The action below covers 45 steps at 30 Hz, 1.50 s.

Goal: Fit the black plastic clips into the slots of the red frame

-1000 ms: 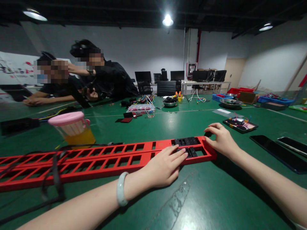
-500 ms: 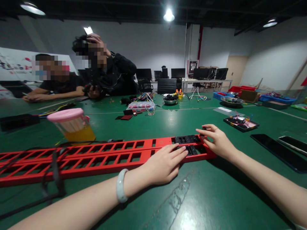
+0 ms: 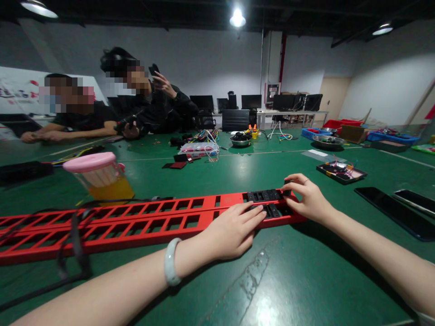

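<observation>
A long red frame [image 3: 207,222] with two rows of rectangular slots lies across the green table. Black blocks [image 3: 265,195] fill several slots at its right end. My left hand [image 3: 234,230] lies flat over the near row there, fingers stretched across the red rim and the black blocks. At the frame's right end, my right hand [image 3: 307,197] pinches a small black block [image 3: 287,186] between thumb and fingers, just above the far row. What kind of part it is does not show clearly.
Left of centre, a pink-lidded jar [image 3: 102,179] stands behind the frame, and a black strap [image 3: 76,244] hangs over it. Two phones [image 3: 394,213] and a tray of wired parts [image 3: 341,171] lie to the right. Two people sit across the table [image 3: 217,280].
The fingers of my right hand have closed more around the black block, which stands more upright. My left hand has stayed put. Across the table, one person has lowered a raised hand holding a phone.
</observation>
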### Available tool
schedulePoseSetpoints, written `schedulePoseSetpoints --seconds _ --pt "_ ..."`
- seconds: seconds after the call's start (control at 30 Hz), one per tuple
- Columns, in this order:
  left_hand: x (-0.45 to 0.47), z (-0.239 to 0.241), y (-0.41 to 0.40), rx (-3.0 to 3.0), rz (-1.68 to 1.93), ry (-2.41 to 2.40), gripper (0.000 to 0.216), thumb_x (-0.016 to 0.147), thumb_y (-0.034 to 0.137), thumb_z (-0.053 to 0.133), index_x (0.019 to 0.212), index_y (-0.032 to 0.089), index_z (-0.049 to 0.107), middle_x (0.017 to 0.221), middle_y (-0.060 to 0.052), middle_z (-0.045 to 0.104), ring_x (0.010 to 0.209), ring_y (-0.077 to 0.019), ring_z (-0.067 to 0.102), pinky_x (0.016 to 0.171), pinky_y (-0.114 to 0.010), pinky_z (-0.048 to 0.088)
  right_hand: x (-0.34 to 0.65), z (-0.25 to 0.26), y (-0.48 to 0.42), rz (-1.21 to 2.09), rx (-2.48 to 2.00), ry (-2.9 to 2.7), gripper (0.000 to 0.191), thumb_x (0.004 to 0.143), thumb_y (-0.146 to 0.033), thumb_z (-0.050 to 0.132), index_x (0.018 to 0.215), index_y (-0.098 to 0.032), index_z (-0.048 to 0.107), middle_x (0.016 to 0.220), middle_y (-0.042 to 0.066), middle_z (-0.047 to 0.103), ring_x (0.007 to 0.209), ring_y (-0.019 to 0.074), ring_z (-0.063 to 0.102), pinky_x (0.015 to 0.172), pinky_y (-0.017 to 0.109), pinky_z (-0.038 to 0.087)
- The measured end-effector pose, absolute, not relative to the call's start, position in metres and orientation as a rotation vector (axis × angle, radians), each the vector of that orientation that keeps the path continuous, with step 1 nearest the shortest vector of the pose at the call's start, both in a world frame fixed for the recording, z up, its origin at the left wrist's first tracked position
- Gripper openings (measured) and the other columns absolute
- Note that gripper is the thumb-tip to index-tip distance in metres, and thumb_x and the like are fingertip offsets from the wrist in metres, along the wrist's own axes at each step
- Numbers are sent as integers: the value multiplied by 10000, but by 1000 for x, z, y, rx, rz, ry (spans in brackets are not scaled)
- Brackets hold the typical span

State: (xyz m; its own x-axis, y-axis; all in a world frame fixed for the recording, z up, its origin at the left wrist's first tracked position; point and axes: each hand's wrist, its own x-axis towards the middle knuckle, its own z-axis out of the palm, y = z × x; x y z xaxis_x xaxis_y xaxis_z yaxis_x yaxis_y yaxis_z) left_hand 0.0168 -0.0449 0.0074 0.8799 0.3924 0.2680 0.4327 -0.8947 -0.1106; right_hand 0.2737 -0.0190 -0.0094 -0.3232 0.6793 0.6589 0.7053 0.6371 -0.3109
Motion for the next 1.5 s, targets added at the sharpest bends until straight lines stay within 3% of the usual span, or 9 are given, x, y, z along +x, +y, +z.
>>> schedulePoseSetpoints --seconds 0.33,0.73,1.13,1.5 --pt "16 6 -44 -2885 -379 -626 464 803 202 411 1262 137 387 1293 -109 437 1216 -258 342 1004 -431 305 266 -3 -29 202 -915 -2262 224 648 -99 521 854 -185 511 994 85 448 915 192 509 790 348 462" --pt "17 6 -45 -2885 -393 -625 446 802 198 413 1242 132 408 1275 -114 456 1206 -254 357 998 -428 312 270 -4 -27 164 -906 -2321 214 719 -274 591 915 -191 566 981 88 508 893 192 529 772 345 462" --pt "16 6 -45 -2884 -350 -630 457 806 210 404 1254 124 400 1293 -110 437 1209 -258 350 1011 -422 294 269 -7 -27 262 -890 -2284 207 666 -148 565 871 -179 571 966 78 538 887 178 541 765 316 460" --pt "16 5 -44 -2886 -342 -636 452 810 214 394 1254 130 397 1297 -107 432 1216 -259 341 1012 -424 290 264 -2 -30 299 -849 -2324 296 650 -149 582 943 -190 581 953 59 612 921 181 556 822 320 434"
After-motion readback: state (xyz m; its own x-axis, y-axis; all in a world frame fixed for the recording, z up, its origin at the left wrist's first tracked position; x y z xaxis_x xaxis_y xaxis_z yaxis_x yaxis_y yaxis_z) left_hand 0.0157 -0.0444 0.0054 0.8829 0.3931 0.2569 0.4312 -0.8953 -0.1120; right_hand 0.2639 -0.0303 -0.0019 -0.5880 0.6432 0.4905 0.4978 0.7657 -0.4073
